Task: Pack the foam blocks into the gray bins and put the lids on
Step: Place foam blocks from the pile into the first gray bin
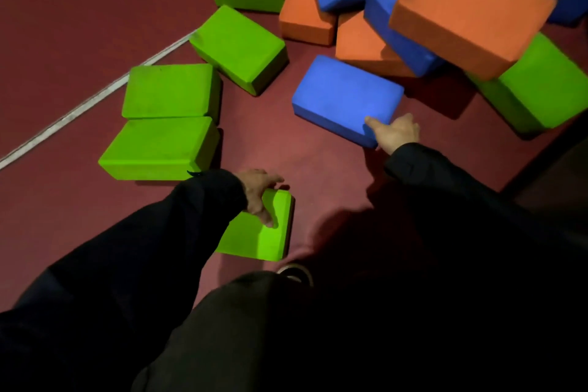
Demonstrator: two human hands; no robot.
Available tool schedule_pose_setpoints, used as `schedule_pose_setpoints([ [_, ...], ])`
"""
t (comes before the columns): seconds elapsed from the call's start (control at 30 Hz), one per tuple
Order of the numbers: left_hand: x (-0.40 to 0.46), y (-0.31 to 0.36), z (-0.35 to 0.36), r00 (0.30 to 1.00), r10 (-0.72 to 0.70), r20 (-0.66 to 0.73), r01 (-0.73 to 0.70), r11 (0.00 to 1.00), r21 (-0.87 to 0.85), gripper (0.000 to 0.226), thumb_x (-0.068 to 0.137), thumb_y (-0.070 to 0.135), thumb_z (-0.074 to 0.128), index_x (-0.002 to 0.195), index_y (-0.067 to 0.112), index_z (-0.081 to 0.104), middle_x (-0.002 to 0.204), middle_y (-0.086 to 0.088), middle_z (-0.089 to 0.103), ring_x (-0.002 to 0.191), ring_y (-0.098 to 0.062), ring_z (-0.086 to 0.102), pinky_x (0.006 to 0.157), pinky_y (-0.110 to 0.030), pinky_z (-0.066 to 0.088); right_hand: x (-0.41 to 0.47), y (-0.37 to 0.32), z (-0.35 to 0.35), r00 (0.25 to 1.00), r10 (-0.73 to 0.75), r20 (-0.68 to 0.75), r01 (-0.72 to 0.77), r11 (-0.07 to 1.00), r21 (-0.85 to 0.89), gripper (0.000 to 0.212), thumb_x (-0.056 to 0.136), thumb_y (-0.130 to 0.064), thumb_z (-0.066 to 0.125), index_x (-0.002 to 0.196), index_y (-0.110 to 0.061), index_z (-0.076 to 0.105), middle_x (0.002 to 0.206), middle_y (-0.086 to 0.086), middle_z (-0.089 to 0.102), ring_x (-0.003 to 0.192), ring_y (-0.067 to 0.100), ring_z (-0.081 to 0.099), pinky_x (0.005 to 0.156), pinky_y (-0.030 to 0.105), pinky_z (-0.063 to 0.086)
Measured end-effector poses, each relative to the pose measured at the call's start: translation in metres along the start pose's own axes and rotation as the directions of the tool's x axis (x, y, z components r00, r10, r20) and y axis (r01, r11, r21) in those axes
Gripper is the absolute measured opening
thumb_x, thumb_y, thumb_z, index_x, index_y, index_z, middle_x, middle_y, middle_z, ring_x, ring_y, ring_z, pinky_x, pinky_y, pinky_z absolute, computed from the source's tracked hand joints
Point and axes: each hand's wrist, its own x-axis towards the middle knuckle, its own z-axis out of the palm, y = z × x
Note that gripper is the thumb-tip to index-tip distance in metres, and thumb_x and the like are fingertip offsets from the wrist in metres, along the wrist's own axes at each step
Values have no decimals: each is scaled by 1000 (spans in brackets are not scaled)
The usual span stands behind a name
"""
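Green foam block [257, 232] nearest, gripped at its top edge by left hand [259, 197], likely for carrying. Blue block [345, 99] farther, pinched at near corner by right hand [396, 132]. Beyond, jumbled pile [413, 9] on floor. No gray bins visible.

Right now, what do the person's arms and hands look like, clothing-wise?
Both arms are covered to the wrist by long black sleeves of plain cloth; no markings or logos show. The left hand and right hand are bare: no gloves, and no rings or watch visible. Dark trousers show below.
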Motion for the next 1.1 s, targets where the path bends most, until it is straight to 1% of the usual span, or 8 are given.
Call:
schedule_pose_setpoints([
  [0.17, 21, -1, 23, 996, 14, -88, -12, 1000, 18, 85, 80, 39, 82, 152, 22, 40, 143, -13, 51, 132, -33, 51, 104, -36, 44, 12, 14, 21, 998, 40, 58, -46, 993, 109, 69, 90, -55, 70, 128, 2, 63, 134, 18, 65, 122, 34, 62, 87, 32, 44],
  [0.5, 29, -13, 35, 990, 78, -121, -68, 994, 83, 73, 86, 42, 73, 146, 24, 38, 145, -8, 50, 138, -28, 46, 117, -52, 25, 18, 15, 36, 1000, 26, 15, -29, 968, 249, 59, 87, -37, 80, 128, 0, 61, 130, 13, 66, 118, 28, 64, 80, 23, 41],
  [0.6, 26, -21, 38, 987, 68, -149, -64, 998, 28, 71, 83, 51, 75, 133, 17, 38, 137, -13, 53, 124, -35, 55, 106, -43, 41, 20, 14, 41, 1000, 5, -16, 1, 932, 362, 55, 80, -24, 86, 116, -10, 47, 114, 9, 61, 103, 24, 62, 73, 18, 39],
  [0.7, 21, -34, 43, 968, 24, -248, -64, 986, -154, 95, 65, 65, 80, 134, 19, 35, 132, -14, 54, 120, -35, 56, 99, -40, 47, 15, 5, 42, 998, -62, 22, 47, 909, 414, 69, 71, -28, 89, 112, -21, 34, 116, 4, 58, 99, 24, 62, 88, 34, 52],
  [0.8, 16, -35, 49, 996, -22, -92, -7, 953, -302, 126, 69, 56, 85, 162, 18, 9, 156, -15, 42, 142, -29, 43, 111, -28, 36, 11, -1, 32, 991, -97, 87, 42, 872, 488, 72, 69, -29, 86, 117, -25, 32, 127, 7, 56, 97, 25, 65, 88, 46, 59],
  [0.9, 4, -31, 48, 999, -15, 33, 23, 970, -241, 130, 55, 81, 78, 157, 16, 30, 154, -7, 48, 139, -23, 48, 108, -23, 37, -7, -8, -3, 980, -196, 37, 157, 873, 461, 80, 55, -35, 87, 116, -30, 35, 129, 5, 52, 110, 23, 63, 95, 52, 56],
  [1.0, -10, -22, 28, 986, 36, -161, -70, 975, -213, 135, 19, 106, 51, 125, 24, 66, 114, -5, 72, 109, -23, 66, 91, -27, 50, -32, -7, -48, 962, -272, 18, 239, 873, 426, 83, 65, -21, 88, 128, -28, 34, 134, 9, 49, 116, 28, 61, 94, 50, 58],
  [1.1, -29, -6, -12, 866, 50, -497, -224, 929, -295, 110, 27, 101, 60, 103, 21, 67, 102, -6, 69, 98, -27, 66, 88, -37, 53, -57, -4, -98, 927, -367, -75, 371, 870, 326, 106, 50, -37, 89, 140, -30, 34, 135, 12, 50, 119, 26, 59, 103, 45, 52],
])
